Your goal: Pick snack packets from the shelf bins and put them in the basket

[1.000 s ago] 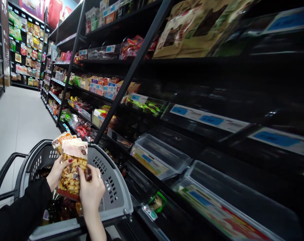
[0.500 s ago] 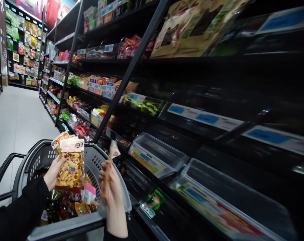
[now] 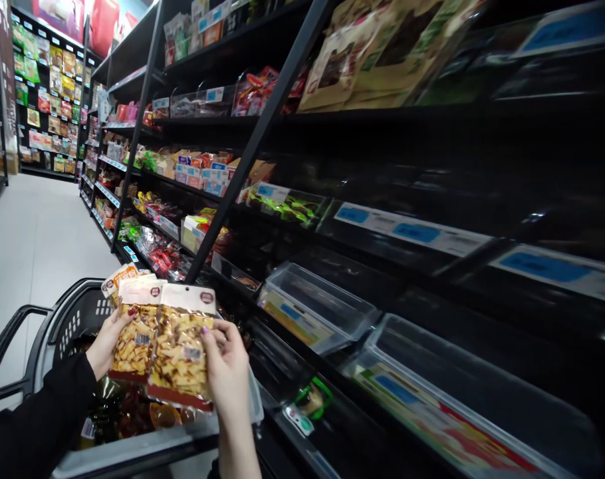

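My left hand (image 3: 104, 344) grips a small stack of clear snack packets (image 3: 133, 329) filled with yellow-brown pieces, held upright over a grey shopping basket (image 3: 70, 319). My right hand (image 3: 227, 374) pinches one more snack packet (image 3: 181, 346) of the same kind by its right edge and holds it flat, facing me, beside the stack. Both packets have white header strips with a red logo. More wrapped goods lie inside the basket below them.
Black store shelving (image 3: 262, 126) runs along my right with snack bags and boxes. Clear plastic bins (image 3: 317, 309) sit on the lower shelf, mostly bare. A green packet (image 3: 307, 399) lies low on the bottom shelf. The pale aisle floor (image 3: 28, 233) stretches away on the left.
My right hand took one packet off the stack, turned it edge-on half a second ago, and now holds it flat facing me beside the left hand's stack.
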Tool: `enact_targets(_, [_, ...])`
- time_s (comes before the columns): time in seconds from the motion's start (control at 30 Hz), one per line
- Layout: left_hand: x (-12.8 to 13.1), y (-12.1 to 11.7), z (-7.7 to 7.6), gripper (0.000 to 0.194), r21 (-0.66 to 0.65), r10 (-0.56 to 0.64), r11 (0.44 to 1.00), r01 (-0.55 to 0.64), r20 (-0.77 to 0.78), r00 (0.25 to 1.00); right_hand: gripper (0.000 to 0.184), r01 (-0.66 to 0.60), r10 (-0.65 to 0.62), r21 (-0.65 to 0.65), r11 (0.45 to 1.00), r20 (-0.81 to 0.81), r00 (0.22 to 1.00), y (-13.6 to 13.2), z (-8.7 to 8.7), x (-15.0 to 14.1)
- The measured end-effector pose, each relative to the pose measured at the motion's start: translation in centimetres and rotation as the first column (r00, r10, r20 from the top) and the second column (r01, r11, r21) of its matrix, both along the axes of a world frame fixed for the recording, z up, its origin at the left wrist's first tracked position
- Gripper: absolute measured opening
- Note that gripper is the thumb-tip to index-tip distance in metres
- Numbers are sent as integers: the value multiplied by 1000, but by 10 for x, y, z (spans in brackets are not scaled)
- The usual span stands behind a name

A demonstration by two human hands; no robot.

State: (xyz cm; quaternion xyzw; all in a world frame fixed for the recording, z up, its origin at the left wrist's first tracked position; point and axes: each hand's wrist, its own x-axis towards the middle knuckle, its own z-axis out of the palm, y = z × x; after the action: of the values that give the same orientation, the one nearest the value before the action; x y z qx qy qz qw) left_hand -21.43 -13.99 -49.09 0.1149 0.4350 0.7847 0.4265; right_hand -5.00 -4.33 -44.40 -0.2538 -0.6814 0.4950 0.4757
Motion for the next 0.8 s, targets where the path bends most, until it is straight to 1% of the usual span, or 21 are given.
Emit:
enact_targets(0.03, [0,0,0,43,4,5,1000,-5,-8,1000,21,67,-69,42,997,55,996,-5,3,-4])
enact_targets(0.07, [0,1,-1,44,5,11,1000,-11,-21,1000,20,157,-171,115,981,128,977,-11,6,-7])
enact_targets(0.1, [-1,1,-1,44,3,21,1000,-21,-37,999,21,247,-288,211,946,193,938,-17,9,-10])
enact_targets(0.13, [-1,2,-2,44,-5,36,999,-36,-58,998,23,320,-401,314,894,238,885,-23,11,-13])
enact_targets(0.17, [-2,3,-2,44,-18,51,998,-53,-81,995,24,368,-502,421,829,270,822,-30,14,-16])
enact_targets(0.2, [-2,3,-3,44,-30,66,997,-70,-103,992,25,381,-581,523,763,295,759,-38,16,-20])
enact_targets(0.23, [-2,3,-3,43,-39,83,995,-89,-122,989,26,352,-626,608,712,321,711,-46,18,-25])
enact_targets(0.27, [-2,3,-4,42,-41,102,993,-109,-140,985,26,287,-633,669,686,354,688,-55,19,-32])
enact_targets(0.3, [-1,2,-4,40,-37,122,991,-129,-151,981,27,208,-616,702,681,396,681,-65,20,-41])
enact_targets(0.33, [0,1,-4,37,-31,140,989,-146,-155,978,28,127,-578,711,692,440,687,-74,19,-51])
enact_targets(0.37, [0,-1,-4,33,-23,158,986,-163,-154,975,28,57,-528,698,714,482,699,-83,16,-62])
enact_targets(0.43, [1,-5,-5,22,-1,183,983,-185,-130,974,24,-16,-444,638,770,553,705,-95,9,-81])
enact_targets(0.47, [1,-6,-5,18,7,186,982,-186,-110,976,24,-44,-408,613,789,575,710,-98,5,-88])
enact_targets(0.53, [0,-6,-4,14,18,177,984,-176,-73,981,22,-92,-354,586,805,599,719,-97,-1,-93])
enact_targets(0.6, [-3,-2,-3,15,24,164,986,-163,-57,985,22,-77,-348,568,820,599,721,-88,-4,-88])
enact_targets(0.63, [-4,1,-2,16,28,159,987,-158,-57,986,26,-33,-365,551,834,594,717,-81,-5,-84])
enact_targets(0.7, [-5,5,-2,19,41,163,986,-161,-61,985,46,70,-394,494,867,591,704,-68,-5,-75])
enact_targets(0.73, [-5,6,-2,19,46,172,985,-169,-68,983,55,100,-391,460,882,597,701,-62,-5,-71])
enact_targets(0.77, [-5,6,-3,20,49,179,983,-176,-77,981,60,112,-374,425,898,606,702,-57,-5,-69])
enact_targets(0.8, [-4,6,-4,23,50,187,982,-183,-87,978,61,110,-348,389,914,618,704,-52,-5,-67])
